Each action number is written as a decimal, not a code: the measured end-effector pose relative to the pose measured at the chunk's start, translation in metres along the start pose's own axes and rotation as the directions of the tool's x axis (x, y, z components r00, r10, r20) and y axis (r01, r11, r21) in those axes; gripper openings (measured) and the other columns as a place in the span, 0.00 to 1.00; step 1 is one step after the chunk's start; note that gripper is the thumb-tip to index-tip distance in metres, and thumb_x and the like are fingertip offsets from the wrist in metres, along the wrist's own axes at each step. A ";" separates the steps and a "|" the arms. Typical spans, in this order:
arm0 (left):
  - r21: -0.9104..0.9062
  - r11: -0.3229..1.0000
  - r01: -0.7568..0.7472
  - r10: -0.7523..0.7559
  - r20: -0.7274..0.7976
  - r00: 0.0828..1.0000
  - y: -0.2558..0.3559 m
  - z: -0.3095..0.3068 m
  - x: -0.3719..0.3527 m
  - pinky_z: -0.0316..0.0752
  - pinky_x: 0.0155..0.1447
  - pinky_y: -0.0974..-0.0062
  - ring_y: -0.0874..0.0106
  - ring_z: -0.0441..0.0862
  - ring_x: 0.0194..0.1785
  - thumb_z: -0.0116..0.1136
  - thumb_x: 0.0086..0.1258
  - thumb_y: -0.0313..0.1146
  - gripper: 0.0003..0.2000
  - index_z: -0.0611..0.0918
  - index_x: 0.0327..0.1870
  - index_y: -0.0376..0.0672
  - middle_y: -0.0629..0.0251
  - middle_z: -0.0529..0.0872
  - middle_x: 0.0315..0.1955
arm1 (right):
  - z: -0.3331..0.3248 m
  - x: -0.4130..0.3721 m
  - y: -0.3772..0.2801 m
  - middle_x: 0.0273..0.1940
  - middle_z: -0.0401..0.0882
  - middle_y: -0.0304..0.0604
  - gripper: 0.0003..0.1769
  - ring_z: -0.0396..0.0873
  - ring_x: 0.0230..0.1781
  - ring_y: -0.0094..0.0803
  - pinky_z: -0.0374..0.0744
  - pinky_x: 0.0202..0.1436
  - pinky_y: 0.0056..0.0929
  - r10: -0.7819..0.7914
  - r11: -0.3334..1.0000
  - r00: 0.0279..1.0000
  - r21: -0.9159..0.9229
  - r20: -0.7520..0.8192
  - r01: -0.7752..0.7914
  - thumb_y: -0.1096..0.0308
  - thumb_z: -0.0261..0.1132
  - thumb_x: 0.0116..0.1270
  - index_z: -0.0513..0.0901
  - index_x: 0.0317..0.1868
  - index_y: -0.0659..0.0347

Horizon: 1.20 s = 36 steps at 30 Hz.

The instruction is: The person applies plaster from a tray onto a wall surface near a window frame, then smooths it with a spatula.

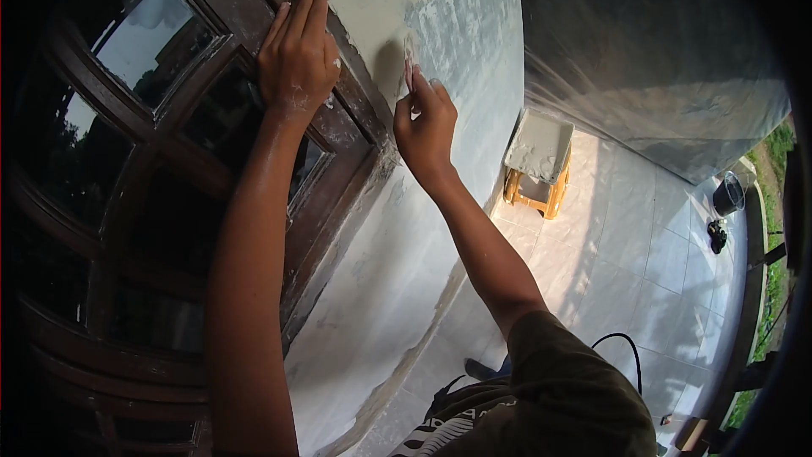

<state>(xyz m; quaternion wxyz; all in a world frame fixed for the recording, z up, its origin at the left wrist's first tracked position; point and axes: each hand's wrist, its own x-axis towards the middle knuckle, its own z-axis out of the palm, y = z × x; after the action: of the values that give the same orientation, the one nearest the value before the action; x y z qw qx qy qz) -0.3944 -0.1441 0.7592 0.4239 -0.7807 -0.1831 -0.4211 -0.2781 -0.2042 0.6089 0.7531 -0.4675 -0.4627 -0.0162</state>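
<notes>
My left hand (298, 59) rests on the dark brown wooden window frame (344, 95), fingers stretched out along it, with white smears on the skin. Pinched in my right hand (427, 123) is a thin putty knife (409, 57), seen nearly edge-on and coated with whitish paste. Its tip is at the wall (372, 13), just right of the frame; whether it touches cannot be made out. A rough patch of white and grey filler (465, 21) covers the wall beyond my right hand.
A putty-smeared tray (540, 145) sits on a small wooden stool (556, 195) by the wall. Plastic sheeting (643, 59) hangs behind it. Farther right on the tiled floor (626, 228) are a dark bucket (728, 195) and a black object (717, 237). Glass panes (152, 42) fill the frame at left.
</notes>
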 end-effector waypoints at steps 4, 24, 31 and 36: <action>0.011 1.000 0.011 -0.011 0.013 1.000 0.001 -0.001 0.001 0.72 0.72 0.58 0.57 0.79 0.65 0.46 0.66 0.24 0.25 0.76 0.67 0.37 0.56 0.77 0.67 | 0.030 0.019 0.015 0.31 0.75 0.56 0.15 0.76 0.35 0.53 0.75 0.39 0.46 -0.101 0.988 0.994 -0.120 -0.034 0.097 0.83 0.60 0.56 0.81 0.46 0.71; -0.139 0.983 0.124 -0.130 -0.034 0.991 0.011 0.000 -0.001 0.64 0.76 0.56 0.57 0.75 0.70 0.43 0.70 0.26 0.24 0.75 0.68 0.34 0.54 0.75 0.69 | -0.148 -0.044 0.022 0.44 0.87 0.44 0.13 0.86 0.44 0.28 0.84 0.45 0.29 0.524 0.490 0.731 0.547 0.437 -0.679 0.71 0.56 0.77 0.82 0.55 0.68; -0.312 0.917 0.247 -0.271 -0.038 0.962 0.130 0.054 0.013 0.54 0.78 0.47 0.52 0.71 0.72 0.40 0.72 0.30 0.25 0.72 0.69 0.31 0.48 0.74 0.69 | -0.214 0.009 0.084 0.51 0.85 0.44 0.16 0.86 0.48 0.30 0.85 0.47 0.31 0.563 0.393 0.663 0.546 0.494 -0.740 0.72 0.55 0.77 0.81 0.60 0.65; -0.467 0.786 0.405 -0.387 0.139 0.912 0.229 0.110 0.010 0.54 0.79 0.49 0.50 0.70 0.73 0.42 0.69 0.26 0.26 0.71 0.69 0.28 0.45 0.72 0.70 | -0.258 0.041 0.132 0.48 0.86 0.42 0.13 0.85 0.46 0.31 0.83 0.49 0.32 0.613 0.346 0.622 0.542 0.488 -0.766 0.72 0.57 0.76 0.83 0.56 0.63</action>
<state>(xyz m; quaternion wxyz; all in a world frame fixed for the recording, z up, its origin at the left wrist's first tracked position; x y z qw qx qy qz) -0.1858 -0.1862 0.6197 0.1129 -0.8133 -0.2382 -0.5187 -0.0184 -0.2988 0.5123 0.7537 -0.2886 -0.2603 0.5299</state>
